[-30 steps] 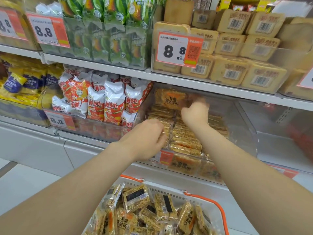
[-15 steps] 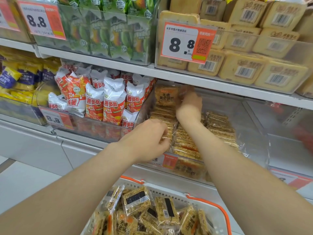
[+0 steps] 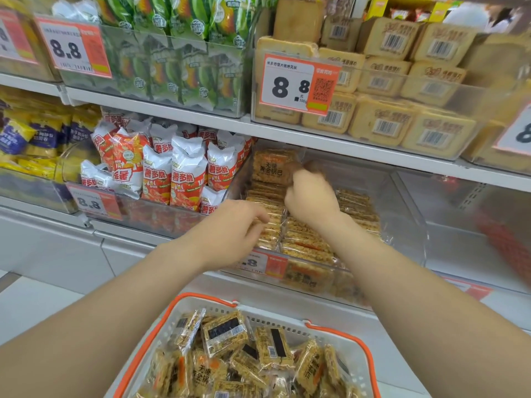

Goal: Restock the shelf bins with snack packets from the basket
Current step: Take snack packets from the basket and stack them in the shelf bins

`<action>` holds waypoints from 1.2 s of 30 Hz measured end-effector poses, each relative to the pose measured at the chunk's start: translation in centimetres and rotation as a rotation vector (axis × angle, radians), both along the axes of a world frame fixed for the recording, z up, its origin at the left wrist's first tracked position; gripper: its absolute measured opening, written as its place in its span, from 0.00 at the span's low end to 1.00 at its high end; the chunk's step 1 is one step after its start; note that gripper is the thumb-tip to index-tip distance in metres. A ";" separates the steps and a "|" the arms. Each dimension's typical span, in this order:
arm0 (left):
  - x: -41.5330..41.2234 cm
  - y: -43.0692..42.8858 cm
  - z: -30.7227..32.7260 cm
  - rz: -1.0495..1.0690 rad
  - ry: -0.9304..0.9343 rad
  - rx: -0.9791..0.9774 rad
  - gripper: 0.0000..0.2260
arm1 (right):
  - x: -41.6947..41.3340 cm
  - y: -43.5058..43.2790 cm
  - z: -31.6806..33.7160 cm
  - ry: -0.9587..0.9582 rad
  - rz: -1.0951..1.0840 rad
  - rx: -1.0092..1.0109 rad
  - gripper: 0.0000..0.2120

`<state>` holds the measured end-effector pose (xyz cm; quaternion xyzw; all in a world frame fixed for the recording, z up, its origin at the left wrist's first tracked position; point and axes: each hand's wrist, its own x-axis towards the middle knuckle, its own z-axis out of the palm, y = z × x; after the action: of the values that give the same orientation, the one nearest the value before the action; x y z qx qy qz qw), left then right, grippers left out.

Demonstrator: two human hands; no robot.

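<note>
Steadying the front-left row of snack packets (image 3: 268, 239) in the clear bin (image 3: 408, 214), the left hand (image 3: 230, 228) curls its fingers (image 3: 257, 217) down on them, though blur hides whether they pinch one. Further right and deeper in the bin, the right hand (image 3: 311, 196) grips an upright packet (image 3: 271, 166), likely to stand it in line. Below the bin, the basket (image 3: 340, 334) holds more packets.

Glossy clear-plastic bin (image 3: 408, 225); shiny film snack packets (image 3: 304, 242); perforated white plastic basket (image 3: 287, 318).
</note>
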<state>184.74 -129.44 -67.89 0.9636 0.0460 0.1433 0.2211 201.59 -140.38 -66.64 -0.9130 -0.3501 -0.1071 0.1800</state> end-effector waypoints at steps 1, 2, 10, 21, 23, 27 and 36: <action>-0.4 0.2 0.3 0.007 -0.002 -0.024 0.12 | -0.8 -0.5 0.4 -0.024 0.036 0.009 0.21; -0.9 0.2 0.7 0.015 -0.010 -0.044 0.11 | -1.8 -0.9 0.9 -0.057 0.065 0.017 0.17; -6.2 -0.1 4.3 0.077 0.071 -0.055 0.10 | -12.0 -4.9 3.3 -0.123 0.247 -0.157 0.06; -9.5 -3.8 -5.8 -0.128 1.120 0.334 0.20 | -21.3 -7.8 -2.6 0.080 0.512 -1.011 0.11; -10.0 -4.2 -7.6 -0.164 1.215 0.464 0.22 | -21.9 -7.8 -3.1 0.084 0.524 -1.049 0.11; -11.0 -5.2 -9.6 -0.152 1.434 0.720 0.10 | -22.2 -7.7 -2.9 0.067 0.559 -0.990 0.11; -12.1 -5.0 -12.3 -0.167 1.414 0.740 0.25 | -22.2 -7.3 -2.9 0.080 0.621 -1.007 0.12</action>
<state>172.62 -134.49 -80.22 0.8372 0.0526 -0.5122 -0.1843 179.44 -147.73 -69.57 -0.7443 -0.6015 0.1644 -0.2392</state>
